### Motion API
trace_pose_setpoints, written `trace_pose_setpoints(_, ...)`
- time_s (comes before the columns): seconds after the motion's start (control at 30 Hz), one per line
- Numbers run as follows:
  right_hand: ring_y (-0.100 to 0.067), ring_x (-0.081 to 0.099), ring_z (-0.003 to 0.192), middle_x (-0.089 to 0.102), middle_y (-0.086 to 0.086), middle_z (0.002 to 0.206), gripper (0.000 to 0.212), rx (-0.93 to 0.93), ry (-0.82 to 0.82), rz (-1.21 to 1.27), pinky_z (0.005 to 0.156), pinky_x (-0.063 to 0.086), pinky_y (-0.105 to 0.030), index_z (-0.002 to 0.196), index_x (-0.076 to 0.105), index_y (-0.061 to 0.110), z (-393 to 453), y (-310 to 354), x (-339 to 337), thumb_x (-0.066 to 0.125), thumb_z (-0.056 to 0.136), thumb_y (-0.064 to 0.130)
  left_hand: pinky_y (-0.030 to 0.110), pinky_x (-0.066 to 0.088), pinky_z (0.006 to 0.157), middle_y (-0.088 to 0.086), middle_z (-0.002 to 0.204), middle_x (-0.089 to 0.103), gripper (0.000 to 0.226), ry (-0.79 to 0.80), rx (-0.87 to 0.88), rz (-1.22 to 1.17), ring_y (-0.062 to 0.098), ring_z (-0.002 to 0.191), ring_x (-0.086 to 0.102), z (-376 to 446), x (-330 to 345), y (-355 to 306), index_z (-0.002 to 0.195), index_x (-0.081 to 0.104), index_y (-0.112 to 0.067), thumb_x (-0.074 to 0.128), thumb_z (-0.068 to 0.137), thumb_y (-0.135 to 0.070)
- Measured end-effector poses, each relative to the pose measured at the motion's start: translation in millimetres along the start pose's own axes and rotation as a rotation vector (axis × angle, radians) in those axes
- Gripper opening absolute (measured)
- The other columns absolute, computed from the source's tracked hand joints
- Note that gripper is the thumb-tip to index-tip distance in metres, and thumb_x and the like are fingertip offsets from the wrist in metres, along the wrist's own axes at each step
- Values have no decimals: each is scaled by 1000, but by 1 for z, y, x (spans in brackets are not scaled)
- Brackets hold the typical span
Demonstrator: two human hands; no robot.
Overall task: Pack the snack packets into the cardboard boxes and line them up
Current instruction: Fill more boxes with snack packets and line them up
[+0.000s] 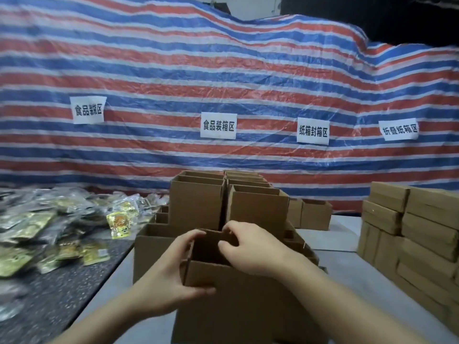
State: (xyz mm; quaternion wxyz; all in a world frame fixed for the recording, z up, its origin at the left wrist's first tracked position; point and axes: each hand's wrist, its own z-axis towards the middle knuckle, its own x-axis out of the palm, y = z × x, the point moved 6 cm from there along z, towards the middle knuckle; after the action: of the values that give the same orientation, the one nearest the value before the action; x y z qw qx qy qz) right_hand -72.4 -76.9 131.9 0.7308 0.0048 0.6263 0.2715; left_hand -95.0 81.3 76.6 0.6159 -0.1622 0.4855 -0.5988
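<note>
- The left hand (171, 274) has its grip curled around the left wall of the open brown cardboard box (213, 276) at the front, thumb on its near face.
- The right hand (250, 249) pinches the same box's far rim, fingers hooked inside.
- More open brown boxes (198, 202) stand in rows just behind on the grey bench (347, 266).
- Shiny yellow-green snack packets (62, 227) lie heaped at left.
- Closed boxes (417, 227) are stacked at right.

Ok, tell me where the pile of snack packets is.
In the head view, the snack packets lie on the dark table at the left, beside the open cardboard boxes.
</note>
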Motion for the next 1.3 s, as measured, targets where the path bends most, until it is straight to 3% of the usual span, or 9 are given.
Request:
trace_pose_setpoints(0.13, -12, 58, 108, 58, 10, 122, 37, -40, 93, 34, 95, 53, -35, 133, 52, 37, 11, 7, 54, 52, 98, 46, 17, 49, 93, -25, 125, 55, 89, -13, -152, -13, 0, 122, 55, -33, -12, 44, 135, 36, -37, 92, 65, -33)
trace_pose_setpoints(0.23, -14, 55, 114, 57, 11, 124, 38, -13, 99, 24, 98, 48, -34, 134, 53, 37, 16, 3, 90, 50, 98, 48, 19, 49, 95, -8, 130, 52, 87, -8, -247, 6, 1, 120, 55, -47, -12, 75, 131, 36, -35, 93, 64, -33)
trace_pose_setpoints(0.37, -15, 50, 120, 57, 14, 125, 40, 67, 120, 43, 108, 43, -38, 136, 55, 39, 20, -9, 123, 49, 98, 49, 22, 50, 94, -6, 132, 52, 89, 42, -327, -51, 3, 121, 56, -56, -5, 108, 128, 35, -40, 93, 61, -41)
trace_pose_setpoints(0.6, -15, 49, 118, 58, 13, 127, 38, 52, 60, 16, 105, 41, -38, 137, 53, 40, 14, -13, 134, 49, 100, 45, 11, 46, 89, -20, 122, 51, 84, 49, -294, 20, -7, 117, 50, -55, -2, 126, 120, 35, -53, 93, 61, -39)
trace_pose_setpoints(0.7, -17, 51, 120, 59, 12, 130, 40, 54, 60, 16, 105, 42, -39, 139, 53, 39, 13, -14, 134, 49, 100, 44, 16, 48, 91, -14, 125, 49, 86, 33, -265, 52, -5, 117, 50, -55, 0, 126, 123, 34, -48, 92, 61, -36)
trace_pose_setpoints(0.83, -18, 52, 122, 58, 10, 134, 42, 50, 55, 10, 106, 43, -40, 141, 52, 38, 17, -15, 134, 49, 100, 44, 11, 47, 86, -12, 125, 47, 84, 16, -238, 70, -9, 114, 49, -52, -2, 126, 125, 34, -41, 92, 65, -26)
trace_pose_setpoints(0.97, -20, 49, 126, 57, 9, 137, 44, 61, 41, 4, 109, 40, -42, 143, 50, 38, 18, -15, 134, 48, 100, 45, 7, 43, 87, -15, 124, 47, 84, 18, -227, 92, -12, 113, 48, -51, -4, 126, 124, 33, -45, 91, 65, -32)
trace_pose_setpoints(1.17, -17, 49, 128, 55, 8, 140, 44, 26, 151, -94, 112, 34, -40, 144, 47, 36, 25, -12, 128, 45, 102, 49, 21, 45, 100, -24, 121, 49, 85, 49, -213, 82, -1, 119, 51, -50, -4, 129, 123, 32, -51, 91, 63, -43)
trace_pose_setpoints(1.3, -16, 50, 132, 55, 8, 143, 46, 59, 160, -146, 115, 34, -43, 145, 46, 35, 38, -12, 125, 43, 103, 54, 24, 47, 102, -18, 125, 50, 88, 71, -249, 60, -3, 119, 52, -48, -5, 134, 127, 30, -48, 90, 63, -48)
